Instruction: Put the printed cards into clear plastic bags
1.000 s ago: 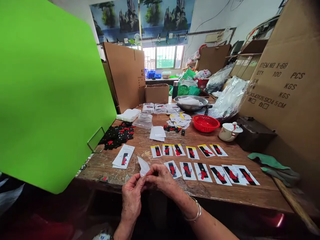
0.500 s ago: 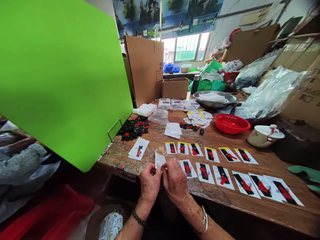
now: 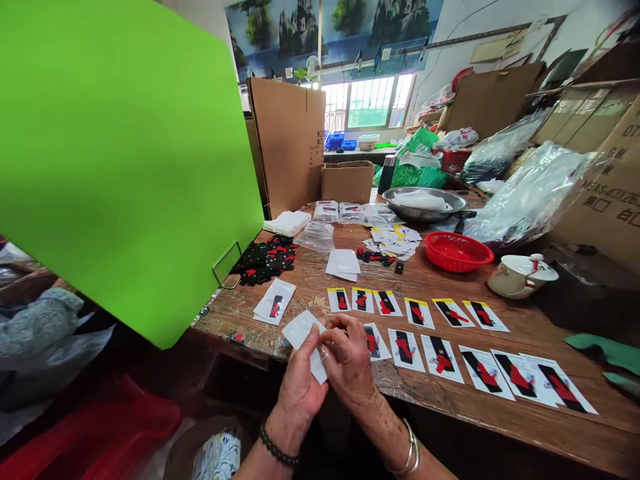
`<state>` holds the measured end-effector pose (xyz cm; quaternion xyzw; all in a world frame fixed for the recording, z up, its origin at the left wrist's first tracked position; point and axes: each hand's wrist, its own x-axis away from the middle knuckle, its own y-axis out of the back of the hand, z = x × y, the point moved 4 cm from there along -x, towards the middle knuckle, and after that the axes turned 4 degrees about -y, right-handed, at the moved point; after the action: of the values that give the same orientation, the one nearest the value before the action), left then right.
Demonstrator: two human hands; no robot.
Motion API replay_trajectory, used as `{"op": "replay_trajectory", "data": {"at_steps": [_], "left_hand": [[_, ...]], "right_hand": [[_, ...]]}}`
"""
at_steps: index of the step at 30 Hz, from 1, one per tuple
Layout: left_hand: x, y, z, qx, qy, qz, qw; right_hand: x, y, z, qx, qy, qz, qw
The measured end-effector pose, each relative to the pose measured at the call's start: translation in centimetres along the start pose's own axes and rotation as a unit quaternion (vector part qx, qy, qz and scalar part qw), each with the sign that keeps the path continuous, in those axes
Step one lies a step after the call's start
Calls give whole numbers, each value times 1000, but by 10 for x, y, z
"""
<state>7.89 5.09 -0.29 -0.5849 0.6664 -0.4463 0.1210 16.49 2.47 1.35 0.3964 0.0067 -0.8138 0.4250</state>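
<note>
At the left of the frame, a green panel (image 3: 125, 167) is stood beside the table (image 3: 380, 283). A heap of black-and-red pieces (image 3: 270, 259) is gathered near its lower right edge, presumably for easy reach. Below the heap, printed packets (image 3: 275, 300) are overlapped, probably to save space.

At the lower centre, a white packet (image 3: 299, 325) is held tilted above the table's front edge. Its face is pressed by the thumb of the left hand (image 3: 303, 380), apparently to steady it; the fingers beneath are hidden. The fingertips of the right hand (image 3: 350, 360) are drawn together at the packet's right edge; whether they are clamped on it cannot be told.

Toward the right, yellow-topped cards (image 3: 419, 321) are set out in a row above larger white cards (image 3: 430, 367), seemingly spaced for viewing. A red basket (image 3: 457, 265) is placed behind them, clear of both rows.
</note>
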Motion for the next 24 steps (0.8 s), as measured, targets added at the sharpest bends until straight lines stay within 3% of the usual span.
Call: {"op": "replay_trajectory", "data": {"at_steps": [3,7,10,12,15,19,24], "left_hand": [[-15,4,5,10,10,-44,999],[-29,10,0,-35,-64,-65,995],[-39,7,-5,-67,-82,-67,992],[-48,0,-6,-86,-81,-59,991],[-63,-12,-6,-106,-78,-54,990],[-82,-24,-1,-123,-56,-47,990],[-96,-21,3,-136,-29,-51,989]], "right_hand": [[5,0,2,39,6,6,999],[-19,4,-23,-37,-38,190,980],[-57,8,-65,-43,-152,286,945],[-86,9,-91,61,-173,275,944],[-117,-4,-118,183,-180,311,915],[-132,-23,-133,207,-190,365,888],[-136,-32,-135,204,-231,411,858]]}}
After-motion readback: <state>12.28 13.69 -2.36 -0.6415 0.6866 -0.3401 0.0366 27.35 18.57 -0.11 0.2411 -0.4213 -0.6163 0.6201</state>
